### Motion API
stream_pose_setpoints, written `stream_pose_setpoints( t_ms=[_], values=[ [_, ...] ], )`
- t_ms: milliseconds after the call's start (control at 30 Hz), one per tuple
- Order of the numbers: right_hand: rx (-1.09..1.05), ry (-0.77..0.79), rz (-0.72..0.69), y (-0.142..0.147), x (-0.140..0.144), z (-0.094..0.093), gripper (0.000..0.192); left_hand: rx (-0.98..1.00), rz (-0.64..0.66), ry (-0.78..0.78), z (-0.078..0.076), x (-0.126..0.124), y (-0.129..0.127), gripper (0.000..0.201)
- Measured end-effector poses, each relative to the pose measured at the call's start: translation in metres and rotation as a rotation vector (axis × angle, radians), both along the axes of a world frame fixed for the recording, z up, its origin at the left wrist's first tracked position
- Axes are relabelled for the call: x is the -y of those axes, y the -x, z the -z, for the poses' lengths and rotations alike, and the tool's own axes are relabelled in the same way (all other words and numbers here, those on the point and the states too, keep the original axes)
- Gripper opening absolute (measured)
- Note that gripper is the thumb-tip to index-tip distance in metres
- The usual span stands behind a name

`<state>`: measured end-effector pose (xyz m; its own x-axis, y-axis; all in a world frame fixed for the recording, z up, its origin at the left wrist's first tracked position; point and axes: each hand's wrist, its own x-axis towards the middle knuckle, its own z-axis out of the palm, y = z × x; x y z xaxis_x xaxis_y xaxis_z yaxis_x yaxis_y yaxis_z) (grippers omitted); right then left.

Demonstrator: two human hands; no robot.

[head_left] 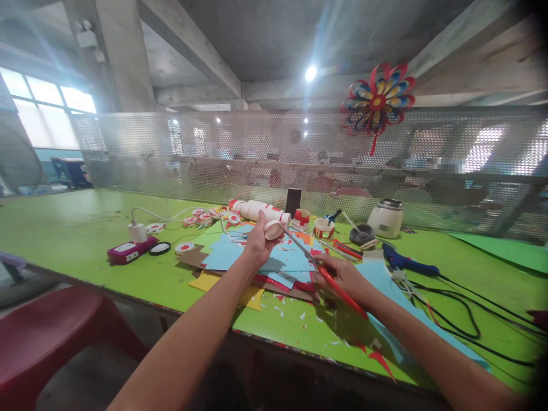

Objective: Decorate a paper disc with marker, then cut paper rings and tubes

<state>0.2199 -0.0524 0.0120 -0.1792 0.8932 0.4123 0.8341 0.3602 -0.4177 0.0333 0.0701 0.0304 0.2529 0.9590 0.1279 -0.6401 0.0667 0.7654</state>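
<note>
the left hand (258, 242) is up over the paper pile and its fingers are closed around a small round white paper ring (273, 229), which sits at the top of the hand. the right hand (342, 275) is lower and off to the side of it, and it is gripping the red handles of a pair of scissors (317, 266). the long thin blades go up from the right hand to the ring, and the tip looks like it touches the ring, but i cannot tell if the blades are open or shut. under both hands lies a pile of blue paper sheets (278, 260) with yellow and red sheets poking out below, all on the green counter (81, 234). tiny paper bits (299, 314) are spread on the counter near the right hand. just past the left hand lies a white and red tube (257, 210) on its side, and beside it stand two little red and white cups (324, 228). farther past the right hand there is a blue glue gun (405, 264) with black cords going off to the side, and a white pot (386, 218) behind it. far out on the left hand's side sit a pink box (128, 251) and a white plug (137, 232). a bright paper flower (379, 101) hangs high up on the mesh wall (214, 154).
</note>
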Motion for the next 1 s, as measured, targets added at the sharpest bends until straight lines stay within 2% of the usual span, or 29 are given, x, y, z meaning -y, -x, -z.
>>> stream_pose_setpoints(
  t_ms=[400, 600, 1000],
  values=[
    [0.07, -0.111, -0.056, 0.018, 0.012, -0.002, 0.027, 0.047, -0.027, -0.141, -0.005, 0.006, -0.002, 0.05],
    [0.115, -0.115, -0.006, 0.025, 0.017, -0.006, 0.025, 0.063, -0.036, -0.189, -0.006, 0.008, -0.003, 0.046],
    [0.004, -0.104, -0.028, 0.026, 0.017, -0.001, 0.029, 0.035, -0.032, -0.209, -0.002, 0.005, -0.002, 0.046]
  ],
)
